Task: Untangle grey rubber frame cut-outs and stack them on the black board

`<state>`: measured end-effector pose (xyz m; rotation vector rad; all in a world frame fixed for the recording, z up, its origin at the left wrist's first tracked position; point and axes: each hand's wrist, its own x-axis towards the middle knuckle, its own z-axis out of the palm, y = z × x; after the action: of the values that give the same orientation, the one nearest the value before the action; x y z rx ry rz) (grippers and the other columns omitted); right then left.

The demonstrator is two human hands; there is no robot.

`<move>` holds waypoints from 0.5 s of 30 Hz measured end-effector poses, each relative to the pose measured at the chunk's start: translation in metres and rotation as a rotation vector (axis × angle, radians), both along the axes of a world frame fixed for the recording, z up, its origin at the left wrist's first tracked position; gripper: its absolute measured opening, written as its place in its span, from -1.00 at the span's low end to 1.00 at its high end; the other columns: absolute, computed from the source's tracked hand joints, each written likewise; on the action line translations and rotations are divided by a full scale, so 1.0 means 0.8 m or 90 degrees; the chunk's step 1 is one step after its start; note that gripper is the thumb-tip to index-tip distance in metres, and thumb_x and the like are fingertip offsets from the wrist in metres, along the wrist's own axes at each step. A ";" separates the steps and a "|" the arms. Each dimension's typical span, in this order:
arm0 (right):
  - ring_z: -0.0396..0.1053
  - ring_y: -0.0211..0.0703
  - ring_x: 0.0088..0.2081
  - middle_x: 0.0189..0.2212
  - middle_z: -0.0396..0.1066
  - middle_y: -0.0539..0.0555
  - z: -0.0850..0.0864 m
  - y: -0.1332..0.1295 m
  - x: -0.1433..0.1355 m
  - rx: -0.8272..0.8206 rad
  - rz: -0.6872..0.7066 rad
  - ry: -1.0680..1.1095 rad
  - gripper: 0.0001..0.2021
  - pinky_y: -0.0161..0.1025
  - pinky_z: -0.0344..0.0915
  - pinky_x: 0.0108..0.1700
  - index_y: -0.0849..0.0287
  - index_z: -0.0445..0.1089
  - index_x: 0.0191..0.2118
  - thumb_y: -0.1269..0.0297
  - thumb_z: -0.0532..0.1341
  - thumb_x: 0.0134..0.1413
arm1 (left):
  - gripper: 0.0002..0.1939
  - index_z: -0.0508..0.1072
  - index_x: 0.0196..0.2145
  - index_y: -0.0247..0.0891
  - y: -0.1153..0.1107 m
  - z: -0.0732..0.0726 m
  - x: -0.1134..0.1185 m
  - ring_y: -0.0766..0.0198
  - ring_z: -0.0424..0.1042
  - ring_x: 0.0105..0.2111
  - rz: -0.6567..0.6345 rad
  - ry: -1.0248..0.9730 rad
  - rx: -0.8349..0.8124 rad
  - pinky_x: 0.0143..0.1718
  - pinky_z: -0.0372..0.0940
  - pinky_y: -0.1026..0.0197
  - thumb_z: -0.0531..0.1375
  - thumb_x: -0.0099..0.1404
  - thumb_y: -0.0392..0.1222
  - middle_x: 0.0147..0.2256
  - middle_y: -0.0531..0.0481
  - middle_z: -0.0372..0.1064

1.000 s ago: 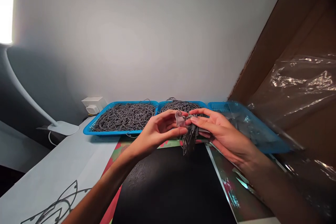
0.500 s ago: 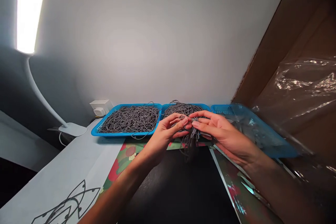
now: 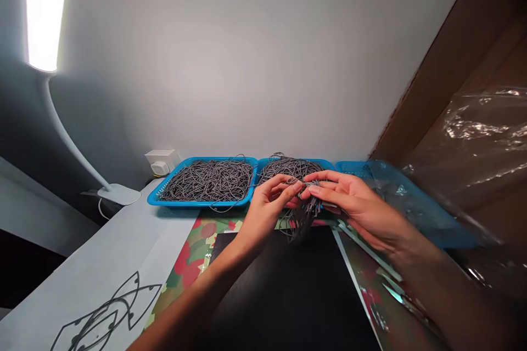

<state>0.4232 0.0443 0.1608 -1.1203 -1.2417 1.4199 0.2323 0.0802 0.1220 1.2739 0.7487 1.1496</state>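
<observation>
1. In the head view, against the pale wall [image 3: 255, 66], your white table [image 3: 102, 252] bears a patterned red-and-green cover [image 3: 193, 255] and a black mat [image 3: 288, 290]. A lit lamp [image 3: 47, 16] stands at left; brown cardboard [image 3: 415, 104] and clear plastic [image 3: 477, 131] are at right.
2. Along the wall, two blue trays [image 3: 201, 205] hold heaped grey cords [image 3: 209, 181]; a third blue tray [image 3: 448, 233] lies partly under plastic.
3. Dark looping lines [image 3: 132, 299] mark the white surface at lower left; you cannot tell whether they form writing.
4. Your forearms converge above the mat's far edge. Your left hand [image 3: 265, 208] pinches thumb to fingertips on the cord bundle [image 3: 307, 216]; your right hand [image 3: 358, 203] grips it between thumb and fingers, loose ends hanging.
</observation>
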 end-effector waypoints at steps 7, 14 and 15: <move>0.63 -0.08 -0.16 -0.19 0.72 0.10 0.005 0.000 0.011 -0.006 0.055 -0.057 -0.41 -0.22 0.49 -0.19 0.12 0.49 0.08 -0.12 0.58 0.09 | -0.58 0.53 -0.12 -0.23 -0.006 0.005 0.000 0.14 0.73 -0.30 -0.052 -0.040 -0.099 -0.08 0.62 0.11 0.52 0.31 0.10 -0.35 0.00 0.66; 0.67 0.01 -0.10 -0.15 0.74 0.13 0.008 -0.001 0.013 -0.023 0.083 -0.100 -0.43 -0.11 0.49 -0.05 0.08 0.45 0.14 -0.01 0.58 0.13 | -0.65 0.51 -0.10 -0.25 -0.009 0.009 -0.001 0.17 0.69 -0.44 -0.034 0.031 -0.076 -0.34 0.59 0.21 0.46 0.37 0.03 -0.43 -0.03 0.65; 0.68 0.04 -0.08 -0.15 0.74 0.13 0.009 -0.002 0.013 -0.026 0.078 -0.105 -0.40 -0.10 0.50 -0.03 0.07 0.45 0.15 0.00 0.60 0.09 | -0.67 0.51 -0.10 -0.26 -0.010 0.010 0.000 0.18 0.68 -0.46 -0.027 0.038 -0.067 -0.35 0.59 0.22 0.44 0.39 0.02 -0.44 -0.01 0.64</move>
<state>0.4333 0.0428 0.1679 -1.2277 -1.4237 1.4730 0.2319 0.0721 0.1298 1.2346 0.8114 1.0293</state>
